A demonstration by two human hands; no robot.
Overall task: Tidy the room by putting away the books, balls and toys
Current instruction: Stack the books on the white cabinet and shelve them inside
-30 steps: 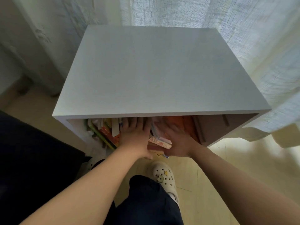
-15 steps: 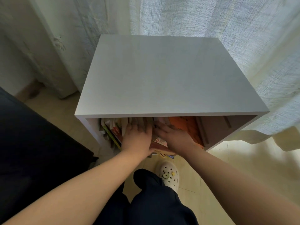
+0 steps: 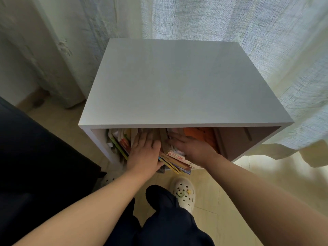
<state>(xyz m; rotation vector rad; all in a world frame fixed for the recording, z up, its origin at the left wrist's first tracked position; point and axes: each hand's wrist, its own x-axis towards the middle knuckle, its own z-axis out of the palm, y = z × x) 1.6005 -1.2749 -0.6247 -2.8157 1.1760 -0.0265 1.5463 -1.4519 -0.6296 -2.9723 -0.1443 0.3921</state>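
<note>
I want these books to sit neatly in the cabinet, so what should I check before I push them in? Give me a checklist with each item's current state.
1. Left hand flat on the books: ok.
2. Right hand on the same stack: ok.
3. Books fully inside the white cabinet: not ok, several ends stick out past its front edge.
4. Books standing straight: not ok, they lean.
5. Free space right of the orange book: ok.
6. Depth left behind the books: cannot tell, the cabinet top hides it.
</note>
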